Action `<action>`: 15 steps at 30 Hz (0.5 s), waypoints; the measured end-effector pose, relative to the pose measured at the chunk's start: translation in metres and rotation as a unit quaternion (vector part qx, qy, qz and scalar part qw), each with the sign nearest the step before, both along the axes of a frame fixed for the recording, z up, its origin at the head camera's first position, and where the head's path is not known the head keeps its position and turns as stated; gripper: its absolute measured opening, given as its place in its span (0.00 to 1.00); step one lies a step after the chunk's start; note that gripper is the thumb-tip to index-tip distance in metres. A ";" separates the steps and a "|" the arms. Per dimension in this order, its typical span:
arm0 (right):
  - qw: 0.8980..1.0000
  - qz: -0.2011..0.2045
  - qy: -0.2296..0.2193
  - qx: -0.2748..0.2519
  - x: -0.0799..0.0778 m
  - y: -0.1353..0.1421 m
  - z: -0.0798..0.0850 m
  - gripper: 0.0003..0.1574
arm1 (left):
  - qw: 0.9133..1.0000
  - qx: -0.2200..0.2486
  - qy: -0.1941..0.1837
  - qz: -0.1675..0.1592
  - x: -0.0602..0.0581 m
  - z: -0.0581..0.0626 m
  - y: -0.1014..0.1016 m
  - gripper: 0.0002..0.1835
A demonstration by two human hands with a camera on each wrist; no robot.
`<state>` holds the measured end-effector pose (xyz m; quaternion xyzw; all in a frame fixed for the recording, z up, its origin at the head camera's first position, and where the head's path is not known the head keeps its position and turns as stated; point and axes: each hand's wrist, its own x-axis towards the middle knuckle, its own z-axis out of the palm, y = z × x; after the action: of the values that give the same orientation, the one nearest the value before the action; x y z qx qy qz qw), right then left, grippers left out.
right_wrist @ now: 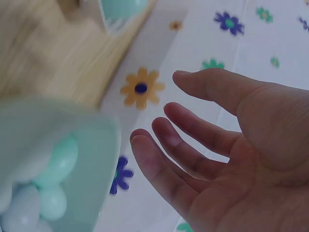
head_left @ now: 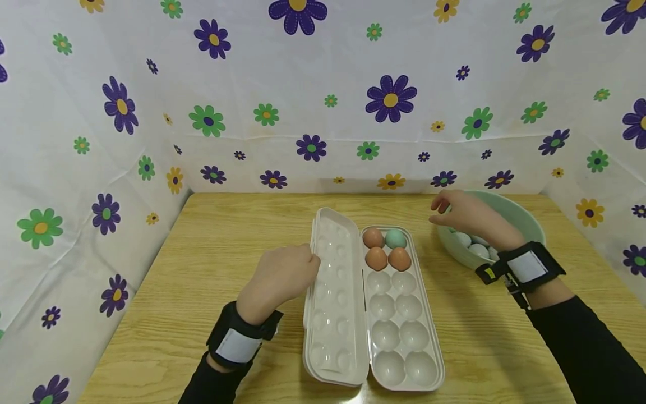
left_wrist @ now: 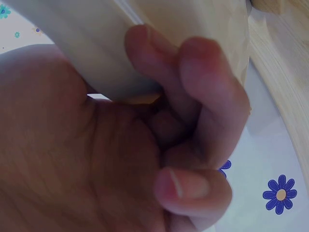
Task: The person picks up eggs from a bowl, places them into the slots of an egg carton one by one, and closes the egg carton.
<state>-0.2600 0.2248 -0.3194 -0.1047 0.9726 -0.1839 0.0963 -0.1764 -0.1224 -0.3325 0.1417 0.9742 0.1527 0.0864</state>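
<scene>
A white plastic egg carton lies unfolded on the table, its lid tilted up on the left. Three brown eggs and one green egg fill the two far rows of cups; the nearer cups are bare. My left hand grips the lid's outer edge with curled fingers. Above the left rim of a pale green bowl hovers my right hand, its fingers loosely bent and spread with nothing between them. Pale eggs lie inside the bowl, partly hidden by that hand.
A wooden table carries the carton and bowl. White cloth with printed flowers hangs behind and along both sides. The bowl stands at the far right, near the back cloth.
</scene>
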 end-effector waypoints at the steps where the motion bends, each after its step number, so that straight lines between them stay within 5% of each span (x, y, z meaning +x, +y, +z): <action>1: 1.000 -0.003 -0.005 0.002 -0.003 0.005 0.001 0.24 | 1.000 -0.001 -0.001 0.001 0.000 0.000 0.000 0.19; 15: 0.998 -0.031 -0.059 0.022 -0.033 0.080 -0.003 0.26 | 1.000 0.003 -0.006 0.001 0.002 0.002 -0.001 0.19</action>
<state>-0.2935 0.3044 -0.3229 -0.0615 0.9718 -0.1711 0.1500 -0.1742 -0.1233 -0.3310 0.1404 0.9733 0.1567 0.0913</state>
